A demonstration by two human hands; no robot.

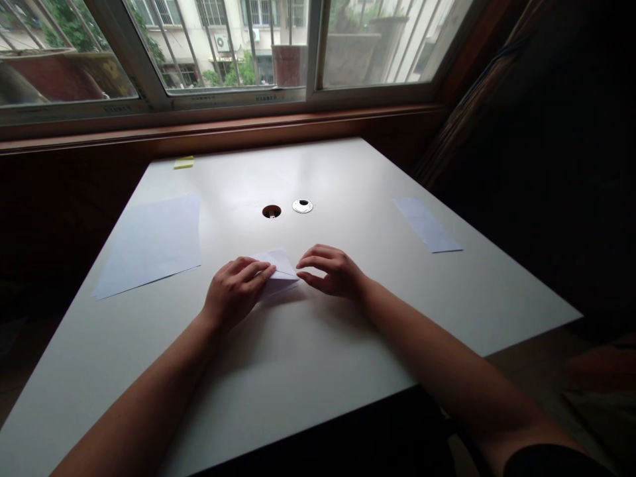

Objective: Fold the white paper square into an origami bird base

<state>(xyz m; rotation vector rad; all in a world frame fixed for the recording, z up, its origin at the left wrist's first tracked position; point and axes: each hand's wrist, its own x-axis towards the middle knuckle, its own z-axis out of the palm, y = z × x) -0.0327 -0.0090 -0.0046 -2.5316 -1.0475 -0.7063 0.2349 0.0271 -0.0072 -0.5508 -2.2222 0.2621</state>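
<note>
A piece of folded white paper (281,277) lies on the white table in front of me, its layered flaps coming to a point on the right. My left hand (238,286) grips the paper's left side, thumb and fingers closed on it and covering that end. Just off the pointed right tip is my right hand (330,268), its thumb and fingers apart with a gap between them. Nothing shows in the right hand; whether a fingertip touches the tip I cannot tell.
Large white sheets (154,242) lie on the left of the table (318,358), a narrow paper strip (426,225) on the right. Farther back are a round cable hole (271,211), a round cover (303,206) and a small yellow-edged pad (183,162). A window stands beyond.
</note>
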